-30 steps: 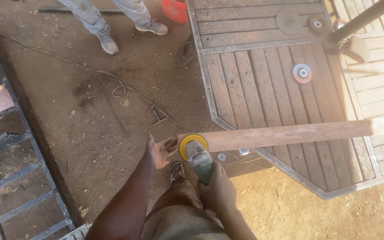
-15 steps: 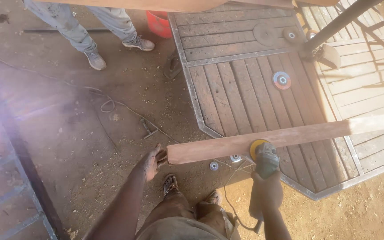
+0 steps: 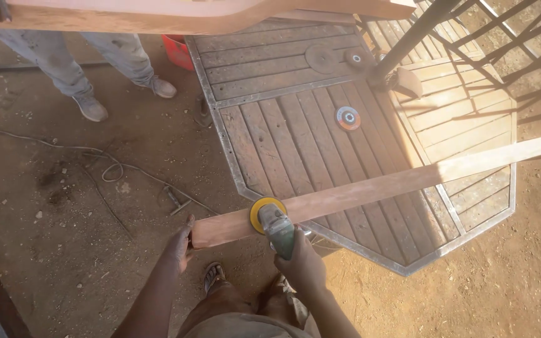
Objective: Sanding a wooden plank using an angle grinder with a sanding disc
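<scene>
Two hands | left hand (image 3: 180, 247) clamps plank (image 3: 370, 188) end | right hand (image 3: 302, 263) grips grinder (image 3: 273, 222)

Long reddish plank (image 3: 377, 188) lies across the platform, grinder's (image 3: 277, 225) yellow disc on it.

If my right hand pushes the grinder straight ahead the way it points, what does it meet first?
The right hand aims the angle grinder up-frame; its yellow disc already sits at the wooden plank. Beyond lies the slatted panel, though depth is unclear.

Person's own body: bare forearms, no sleeves seen; khaki trousers (image 3: 239, 322) worn; open sandal (image 3: 213, 275) seen on one foot.
</scene>
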